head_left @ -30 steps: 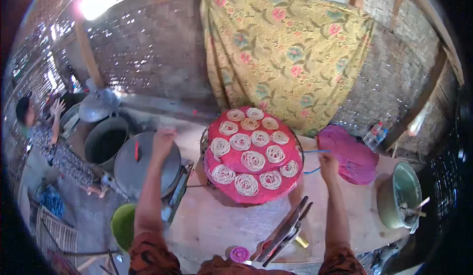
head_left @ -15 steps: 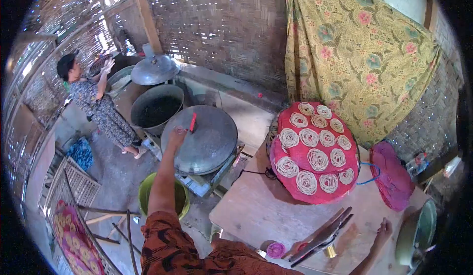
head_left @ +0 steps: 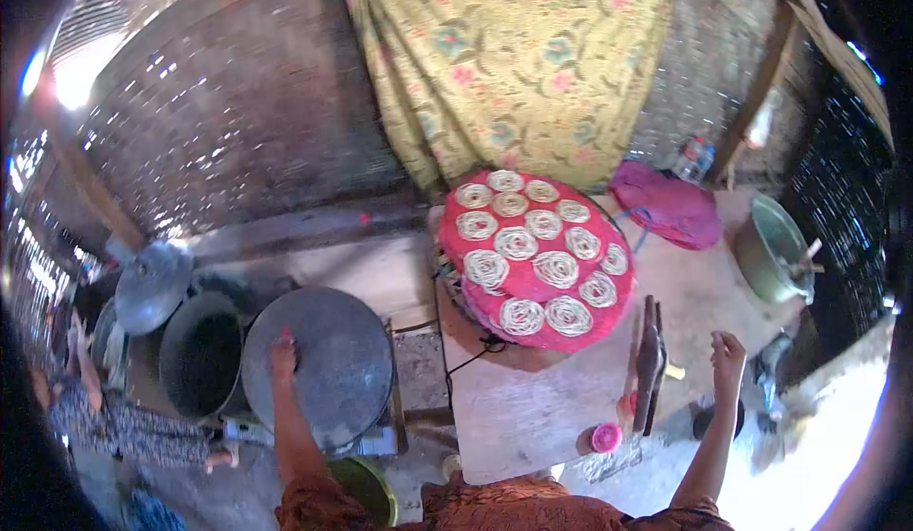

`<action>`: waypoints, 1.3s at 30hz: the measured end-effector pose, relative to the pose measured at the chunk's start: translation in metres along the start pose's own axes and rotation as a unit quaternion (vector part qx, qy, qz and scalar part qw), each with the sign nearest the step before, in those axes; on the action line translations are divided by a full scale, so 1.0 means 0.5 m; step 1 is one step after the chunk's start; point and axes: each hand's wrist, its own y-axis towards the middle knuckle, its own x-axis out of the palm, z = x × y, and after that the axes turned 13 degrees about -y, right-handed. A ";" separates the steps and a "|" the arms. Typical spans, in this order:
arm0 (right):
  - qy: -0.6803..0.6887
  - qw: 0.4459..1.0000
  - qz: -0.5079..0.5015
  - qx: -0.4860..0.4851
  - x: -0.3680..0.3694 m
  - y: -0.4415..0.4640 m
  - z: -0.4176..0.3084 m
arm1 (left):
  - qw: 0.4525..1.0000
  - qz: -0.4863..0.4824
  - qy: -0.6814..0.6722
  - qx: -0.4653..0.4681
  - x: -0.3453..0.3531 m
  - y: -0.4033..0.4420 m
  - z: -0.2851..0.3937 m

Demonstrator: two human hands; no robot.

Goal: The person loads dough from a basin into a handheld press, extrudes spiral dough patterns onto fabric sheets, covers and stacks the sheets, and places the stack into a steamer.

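At the lower left, my left hand is over a wide grey metal pot lid, its fingers closed around a small red handle that they mostly cover. The lid lies flat on its pot. My right hand hangs over the right part of the wooden table, fingers loosely bent and somewhat apart, with nothing visible in them. Nearest to it are a dark wooden tool and a pink round container. Coils of pale noodles lie on a red cloth over a round tray.
A green basin and a purple cloth bundle stand at the table's far right. An open dark pot and another metal lid are left. A co-worker is at the far left. A green bucket sits below.
The view has swung to the right. My left hand has closed over the red handle, which showed more fully before. My right hand has lifted a little above the table, still without anything visible in it.
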 end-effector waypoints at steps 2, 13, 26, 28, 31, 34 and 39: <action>-0.042 0.999 0.000 0.015 -0.038 -0.014 0.001 | 0.997 0.005 0.002 0.082 -0.009 0.027 -0.029; 0.014 0.996 0.065 0.058 -0.158 -0.029 0.158 | 0.983 -0.080 -0.141 0.089 0.013 -0.075 0.950; 0.123 0.976 0.106 0.146 -0.423 0.087 0.554 | 0.888 -0.236 -0.038 0.392 0.816 -0.346 1.522; 0.124 0.969 0.132 0.167 -0.462 0.087 0.625 | 0.876 -0.275 0.002 0.397 0.970 -0.375 1.548; 0.115 0.962 0.159 0.192 -0.513 0.074 0.700 | 0.869 -0.335 -0.007 0.363 1.193 -0.449 1.547; 0.091 0.955 0.178 0.219 -0.559 0.058 0.753 | 0.853 -0.333 0.012 0.401 1.409 -0.509 1.496; 0.019 0.939 0.189 0.288 -0.620 -0.013 0.871 | 0.878 -0.351 -0.009 0.325 1.682 -0.604 1.364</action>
